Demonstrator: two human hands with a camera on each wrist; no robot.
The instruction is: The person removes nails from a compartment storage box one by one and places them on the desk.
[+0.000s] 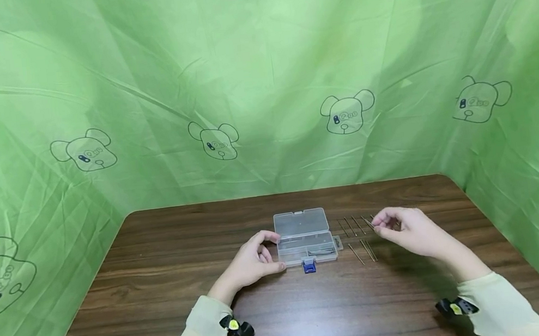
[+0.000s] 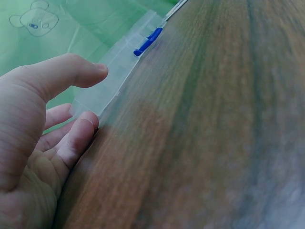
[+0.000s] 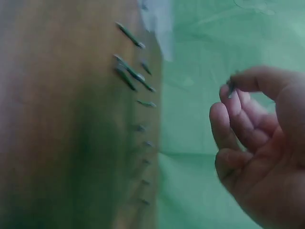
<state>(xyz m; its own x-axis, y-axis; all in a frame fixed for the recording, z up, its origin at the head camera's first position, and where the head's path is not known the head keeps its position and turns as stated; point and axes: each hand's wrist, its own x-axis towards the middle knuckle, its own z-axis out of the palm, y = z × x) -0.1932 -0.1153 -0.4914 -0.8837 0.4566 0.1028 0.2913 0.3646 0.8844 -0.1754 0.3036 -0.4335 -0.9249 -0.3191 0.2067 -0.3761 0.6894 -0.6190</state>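
A clear plastic box lies open on the table, its lid tilted back and a blue latch hanging at the front. My left hand holds the box's left end, thumb by the front corner and forefinger near the hinge. Several thin metal rods lie in the front right compartment. To the right of the box, my right hand pinches a thin nail-like metal rod between thumb and forefinger, above the table. Whether it is a nail or a screw is too small to tell.
More loose rods lie in two rough rows on the brown wooden table, between the box and my right hand. A clear tab sticks out from the box's right side. Green cloth with bear-head drawings surrounds the table's back and sides.
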